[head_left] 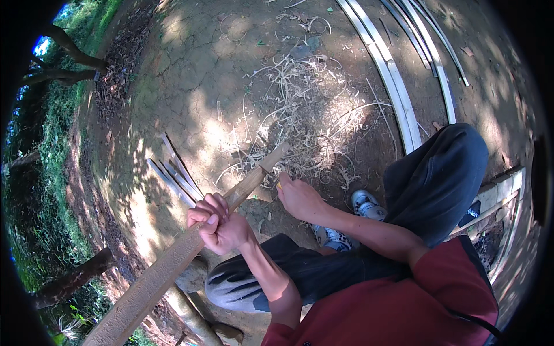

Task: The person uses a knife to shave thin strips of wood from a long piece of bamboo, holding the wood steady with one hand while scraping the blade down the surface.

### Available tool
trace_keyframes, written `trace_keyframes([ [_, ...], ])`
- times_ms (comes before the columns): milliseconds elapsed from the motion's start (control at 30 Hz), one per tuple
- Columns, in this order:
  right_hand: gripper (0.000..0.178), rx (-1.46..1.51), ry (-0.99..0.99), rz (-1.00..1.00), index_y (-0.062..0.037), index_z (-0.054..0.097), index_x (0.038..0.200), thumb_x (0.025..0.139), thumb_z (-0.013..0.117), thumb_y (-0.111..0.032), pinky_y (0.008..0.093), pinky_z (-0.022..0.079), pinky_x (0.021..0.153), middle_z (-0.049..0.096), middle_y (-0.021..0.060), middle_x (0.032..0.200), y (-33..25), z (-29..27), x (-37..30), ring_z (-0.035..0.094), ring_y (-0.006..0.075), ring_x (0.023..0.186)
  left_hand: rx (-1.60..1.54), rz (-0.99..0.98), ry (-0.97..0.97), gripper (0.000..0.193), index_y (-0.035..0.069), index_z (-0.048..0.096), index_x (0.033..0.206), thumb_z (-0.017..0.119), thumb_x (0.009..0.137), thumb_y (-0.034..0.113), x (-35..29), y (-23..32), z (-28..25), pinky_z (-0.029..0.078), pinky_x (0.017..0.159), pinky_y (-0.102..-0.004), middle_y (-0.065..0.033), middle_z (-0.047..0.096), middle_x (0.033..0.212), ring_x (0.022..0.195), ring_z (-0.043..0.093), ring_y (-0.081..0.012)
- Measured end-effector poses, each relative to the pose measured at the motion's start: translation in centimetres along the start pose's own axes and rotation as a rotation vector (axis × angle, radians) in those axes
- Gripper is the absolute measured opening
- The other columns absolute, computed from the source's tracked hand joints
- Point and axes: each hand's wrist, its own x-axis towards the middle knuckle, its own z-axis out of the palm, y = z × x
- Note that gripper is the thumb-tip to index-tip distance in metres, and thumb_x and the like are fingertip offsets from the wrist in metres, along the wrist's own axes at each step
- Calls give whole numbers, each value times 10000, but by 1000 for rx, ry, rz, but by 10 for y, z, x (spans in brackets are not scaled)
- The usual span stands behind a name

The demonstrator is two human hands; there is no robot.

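Gripping long tan wooden pole (156, 282) w/ L hand (219, 228), half-hidden small yellow tool (279, 186) w/ R hand (303, 200). Could slip bc of pole roll imo.

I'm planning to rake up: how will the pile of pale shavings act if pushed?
Thin and loose, the pile of pale shavings is probably light and easily scattered. It looks curly and looped in places, so parts may tangle and drag together.
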Motion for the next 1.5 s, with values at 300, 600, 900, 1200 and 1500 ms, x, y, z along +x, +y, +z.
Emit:
trace_keyframes([
  [300, 219, -55, -23, -80, 51, 430, 1026, 893, 495, -110, 520, 503, 603, 618, 265, 673, -7, 14, 6, 645, 429, 688, 62, 27, 93, 215, 126, 285, 576, 465, 679, 66, 12, 13, -36, 171, 392, -223, 20, 223, 464, 423, 195, -92],
  [600, 168, -39, 31, -69, 53, 432, 965, 891, 493, -85, 524, 502, 577, 601, 250, 623, 1, 1, 5, 628, 443, 642, 38, 56, 47, 163, 98, 331, 615, 480, 675, 72, -3, 1, -9, 210, 424, -227, 2, 280, 503, 458, 264, -101],
  [900, 177, -70, -3, 50, 83, 466, 988, 858, 459, -37, 515, 512, 645, 629, 273, 718, 23, 5, 25, 655, 427, 715, 74, 42, 40, 194, 108, 308, 614, 480, 665, 37, -3, 0, 1, 205, 418, -230, 2, 255, 499, 445, 248, -99],
  [1200, 212, 53, -34, 103, 93, 453, 1007, 876, 472, -72, 519, 496, 588, 615, 281, 703, 55, 13, 40, 637, 442, 696, 45, 17, -12, 177, 110, 320, 616, 475, 683, 53, 4, 2, -6, 225, 439, -232, 9, 262, 492, 457, 260, -99],
  [1500, 198, -2, 33, 96, 107, 463, 991, 863, 439, -43, 526, 501, 639, 618, 283, 712, 59, 24, 47, 645, 440, 726, 28, 15, -10, 174, 98, 332, 614, 491, 668, 51, 4, 1, 4, 221, 444, -236, -1, 287, 505, 461, 267, -105],
])
